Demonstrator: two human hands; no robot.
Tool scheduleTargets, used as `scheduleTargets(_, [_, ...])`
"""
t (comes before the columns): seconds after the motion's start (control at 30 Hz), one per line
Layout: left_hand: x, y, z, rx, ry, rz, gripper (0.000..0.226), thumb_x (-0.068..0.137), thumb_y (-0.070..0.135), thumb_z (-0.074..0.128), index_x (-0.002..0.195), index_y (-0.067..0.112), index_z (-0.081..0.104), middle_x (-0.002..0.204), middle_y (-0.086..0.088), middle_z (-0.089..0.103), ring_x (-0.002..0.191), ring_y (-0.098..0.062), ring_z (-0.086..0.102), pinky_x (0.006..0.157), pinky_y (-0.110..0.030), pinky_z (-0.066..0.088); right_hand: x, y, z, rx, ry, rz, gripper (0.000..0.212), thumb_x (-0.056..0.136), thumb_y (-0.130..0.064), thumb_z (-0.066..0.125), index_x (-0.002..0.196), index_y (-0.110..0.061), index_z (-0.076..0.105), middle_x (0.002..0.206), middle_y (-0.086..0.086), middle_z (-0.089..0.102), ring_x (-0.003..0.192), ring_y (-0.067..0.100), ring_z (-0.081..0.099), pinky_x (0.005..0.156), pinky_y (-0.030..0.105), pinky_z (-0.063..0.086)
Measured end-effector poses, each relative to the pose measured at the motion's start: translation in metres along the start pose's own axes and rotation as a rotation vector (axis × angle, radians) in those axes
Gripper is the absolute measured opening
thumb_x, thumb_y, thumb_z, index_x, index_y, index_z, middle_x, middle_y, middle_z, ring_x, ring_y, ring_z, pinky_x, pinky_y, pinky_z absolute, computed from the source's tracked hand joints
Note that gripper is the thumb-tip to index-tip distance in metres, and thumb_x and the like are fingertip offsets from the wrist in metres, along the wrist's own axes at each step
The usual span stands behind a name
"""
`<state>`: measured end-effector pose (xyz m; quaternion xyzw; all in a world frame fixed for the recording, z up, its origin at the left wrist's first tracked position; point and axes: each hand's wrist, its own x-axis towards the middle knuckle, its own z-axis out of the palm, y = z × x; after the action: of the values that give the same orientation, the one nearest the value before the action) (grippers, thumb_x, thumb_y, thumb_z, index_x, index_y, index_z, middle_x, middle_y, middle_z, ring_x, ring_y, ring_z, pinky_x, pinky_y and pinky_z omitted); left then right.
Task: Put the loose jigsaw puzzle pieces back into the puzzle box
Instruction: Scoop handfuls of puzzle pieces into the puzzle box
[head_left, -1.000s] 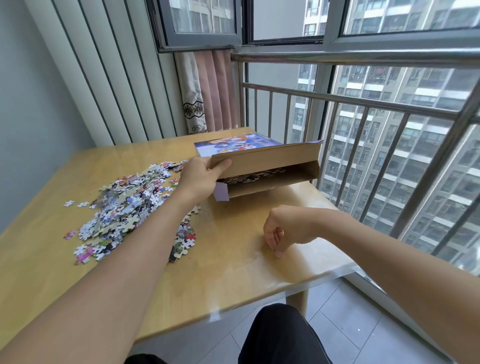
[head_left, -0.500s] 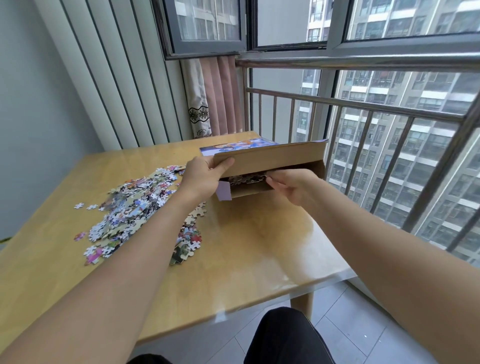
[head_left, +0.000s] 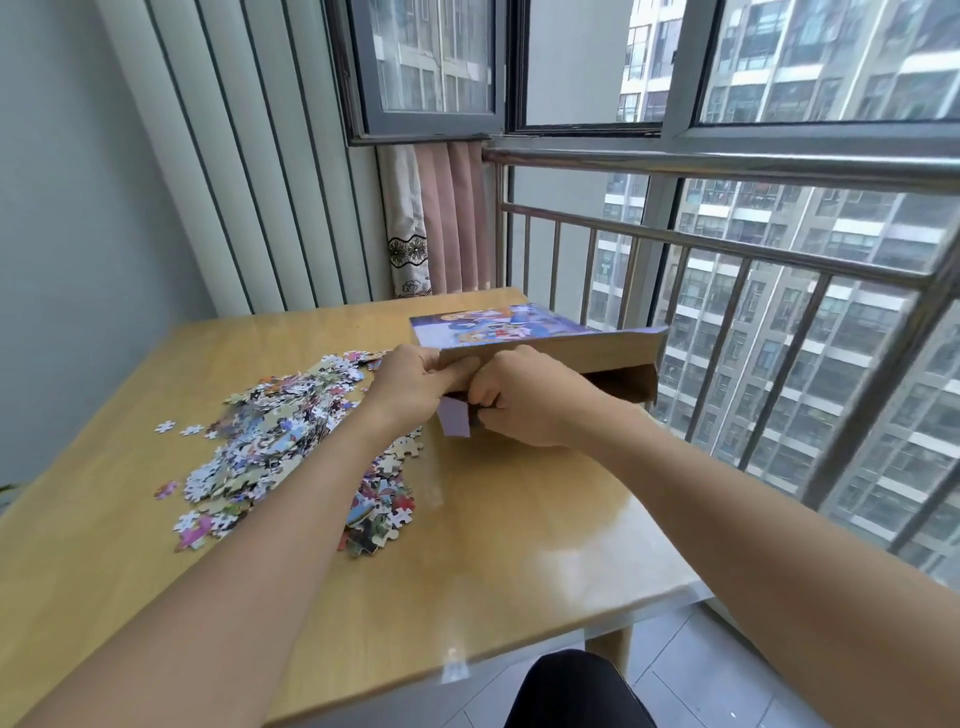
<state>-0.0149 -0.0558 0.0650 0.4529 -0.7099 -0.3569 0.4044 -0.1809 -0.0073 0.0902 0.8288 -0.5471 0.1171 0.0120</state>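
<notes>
While the box (head_left: 540, 340) lies flat on the table (head_left: 519, 530) with its brown top flap raised, both hands meet at its open near-left corner. The left hand (head_left: 415, 387) has its fingers curled on the flap's edge, gripping it, thumb pointing toward the right hand. The right hand (head_left: 524, 397) sits just beside it, fingers curled at the opening next to a small purple side flap (head_left: 454, 420); whether they pinch a piece I cannot tell. Loose pieces (head_left: 270, 441) lie heaped left of the left fingers and under that forearm, a few strays apart at the far left.
</notes>
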Motion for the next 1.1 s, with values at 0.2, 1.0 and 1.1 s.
scheduleTargets(0.2, [-0.029, -0.031, 0.007, 0.182, -0.274, 0.042, 0.016, 0.096, 0.018, 0.066, 0.088, 0.018, 0.079, 0.064, 0.005, 0.068, 0.056, 0.001, 0.047, 0.055, -0.027, 0.04, 0.013, -0.048, -0.044, 0.178, 0.12, -0.076, 0.02, 0.083, -0.003, 0.058, 0.084, -0.003, 0.078, 0.081, 0.01, 0.075, 0.072, 0.019, 0.066, 0.06, 0.019, 0.05])
scheduleTargets(1.0, [-0.122, -0.16, -0.118, 0.881, 0.064, -0.341, 0.107, 0.064, 0.103, 0.016, 0.155, 0.049, 0.002, 0.168, 0.001, -0.001, 0.154, -0.023, 0.001, 0.123, -0.051, 0.003, 0.156, -0.147, 0.101, 0.385, -0.589, 0.447, 0.082, 0.057, -0.066, 0.088, 0.116, -0.019, 0.055, 0.139, 0.004, 0.057, 0.098, 0.026, 0.061, 0.052, 0.026, 0.052])
scheduleTargets(1.1, [-0.123, -0.16, -0.118, 0.882, 0.067, -0.335, 0.103, 0.07, 0.099, 0.018, 0.156, 0.047, 0.0, 0.168, 0.001, -0.001, 0.154, -0.024, 0.001, 0.123, -0.05, 0.004, 0.161, -0.148, 0.105, 0.38, -0.517, 0.472, 0.074, 0.057, -0.053, 0.093, 0.102, -0.011, 0.051, 0.111, 0.008, 0.058, 0.071, 0.023, 0.055, 0.045, 0.026, 0.05])
